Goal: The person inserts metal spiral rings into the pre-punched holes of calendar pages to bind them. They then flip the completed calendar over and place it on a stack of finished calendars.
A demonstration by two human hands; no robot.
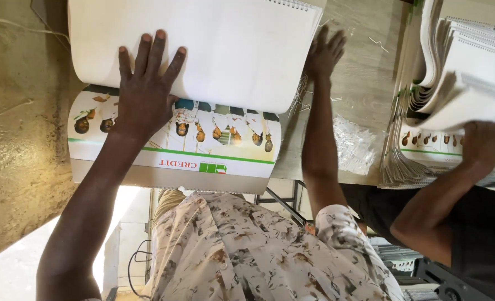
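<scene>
Now your left hand (144, 92) presses splayed fingers flat on the calendar's (203, 61) curled white page; beside that calendar, your right hand (324, 53) spreads open on the table (364, 61).

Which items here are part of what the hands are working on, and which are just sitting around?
In hand:
- left hand, flat on the curled white sheet
- right hand, at that sheet's edge
- printed calendar page under the sheet

Lying about:
- stack of bound calendars, under a co-worker's hand
- clear plastic bag
- loose wire bits on the wooden table
</scene>
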